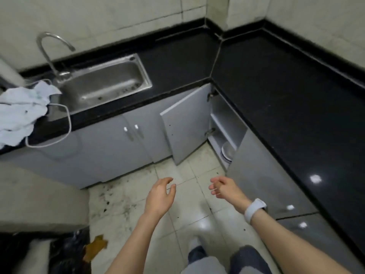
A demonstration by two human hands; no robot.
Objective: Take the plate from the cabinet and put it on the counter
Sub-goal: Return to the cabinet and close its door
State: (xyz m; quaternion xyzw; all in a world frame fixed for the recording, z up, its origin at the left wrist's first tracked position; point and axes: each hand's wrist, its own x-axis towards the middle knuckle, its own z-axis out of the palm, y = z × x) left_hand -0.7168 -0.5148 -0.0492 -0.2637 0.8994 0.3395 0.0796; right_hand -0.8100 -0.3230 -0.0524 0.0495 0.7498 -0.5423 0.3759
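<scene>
A white plate (227, 151) leans on the bottom shelf of the corner cabinet (227, 123), partly hidden by the cabinet's right panel. The grey cabinet door (186, 123) stands swung open to the left. A black counter (276, 91) runs along both walls above. My left hand (161, 195) hovers over the floor tiles, fingers loosely curled and empty. My right hand (225, 187), with a white wristband, is beside it, fingers apart and empty. Both hands are below and in front of the open cabinet, apart from the plate.
A steel sink (104, 84) with a curved tap (50, 54) sits in the counter at left. A white cloth (21, 111) and a white cord (59, 133) lie at the counter's left end. Closed cabinet doors (130, 139) flank the open one. Dirty floor tiles (138, 194) lie below.
</scene>
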